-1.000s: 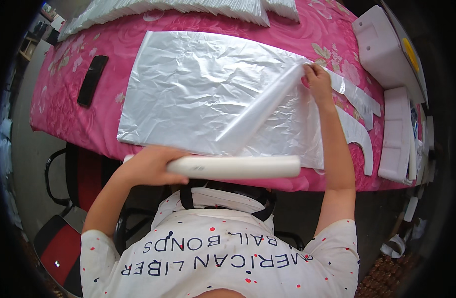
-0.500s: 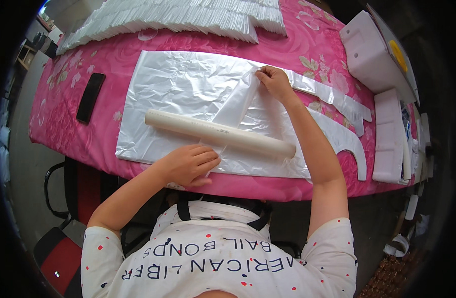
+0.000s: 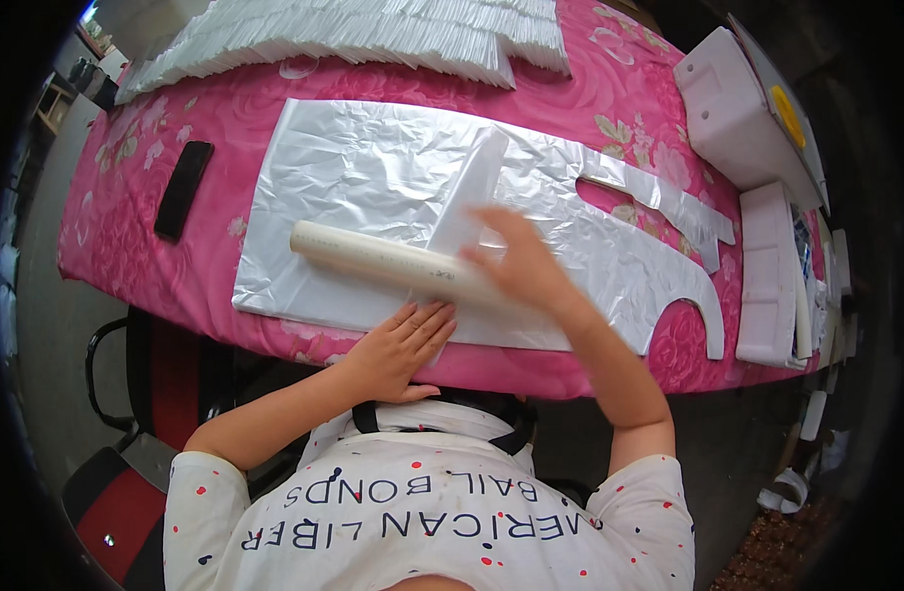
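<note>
A white plastic sheet, shaped like a disposable apron (image 3: 373, 148), lies flat with shoulder-like strips and cut-outs at its right end. Across its lower half rests a whitish tube (image 3: 373, 258), slanting down to the right. A folded flap (image 3: 476, 177) of the thin plastic sticks out beyond the tube's far side. My left hand (image 3: 404, 343) lies flat at the near edge of the sheet, fingers stretched just below the tube. Blurred by motion, my right hand (image 3: 519, 258) is over the tube's right part, thumb and fingers apart, and it hides that end.
A pink floral cloth (image 3: 629, 69) covers the table. Along the far edge lie rows of folded white plastic (image 3: 373, 39). A black phone (image 3: 183, 190) is at the left; white foam boxes (image 3: 713, 89) stand at the right. Red-and-black chairs (image 3: 117, 512) are at the lower left.
My right hand has left the flap's far tip and come nearer, over the tube. My left hand has shifted slightly right and flattened at the sheet's edge. The flap now lies free.
</note>
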`<state>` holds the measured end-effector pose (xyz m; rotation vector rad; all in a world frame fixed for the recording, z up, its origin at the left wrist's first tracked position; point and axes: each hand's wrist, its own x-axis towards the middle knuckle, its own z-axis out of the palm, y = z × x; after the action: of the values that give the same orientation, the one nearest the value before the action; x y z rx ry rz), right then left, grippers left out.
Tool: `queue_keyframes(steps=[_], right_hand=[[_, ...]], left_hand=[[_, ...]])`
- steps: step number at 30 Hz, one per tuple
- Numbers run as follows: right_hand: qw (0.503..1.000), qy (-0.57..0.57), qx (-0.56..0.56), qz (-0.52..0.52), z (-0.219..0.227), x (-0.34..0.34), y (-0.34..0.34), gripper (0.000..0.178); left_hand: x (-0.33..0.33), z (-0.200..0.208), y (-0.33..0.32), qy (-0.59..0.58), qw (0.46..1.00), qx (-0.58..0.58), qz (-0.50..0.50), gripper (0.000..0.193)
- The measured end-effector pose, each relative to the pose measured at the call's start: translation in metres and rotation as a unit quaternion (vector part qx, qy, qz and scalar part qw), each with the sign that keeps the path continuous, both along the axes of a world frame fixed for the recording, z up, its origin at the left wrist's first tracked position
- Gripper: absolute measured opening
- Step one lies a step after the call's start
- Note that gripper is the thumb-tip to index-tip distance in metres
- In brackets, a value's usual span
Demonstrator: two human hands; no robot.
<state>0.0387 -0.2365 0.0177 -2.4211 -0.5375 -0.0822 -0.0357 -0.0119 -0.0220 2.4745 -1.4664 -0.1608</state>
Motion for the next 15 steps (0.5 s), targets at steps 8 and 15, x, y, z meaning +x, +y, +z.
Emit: queue_keyframes(steps=[8, 15], right_hand=[[0.987, -0.116, -0.092, -0.059, -0.011, -0.047, -0.015, 0.053], [0.932, -0.091, -0.165, -0.309, -0.009, -0.043, -0.126, 0.050]], left_hand=[[-0.009, -0.003, -0.002, -0.011, 1.000, -0.003, 0.011, 0.082], [0.006, 0.006, 0.003, 0.016, 0.997, -0.028, -0.068, 0.081]])
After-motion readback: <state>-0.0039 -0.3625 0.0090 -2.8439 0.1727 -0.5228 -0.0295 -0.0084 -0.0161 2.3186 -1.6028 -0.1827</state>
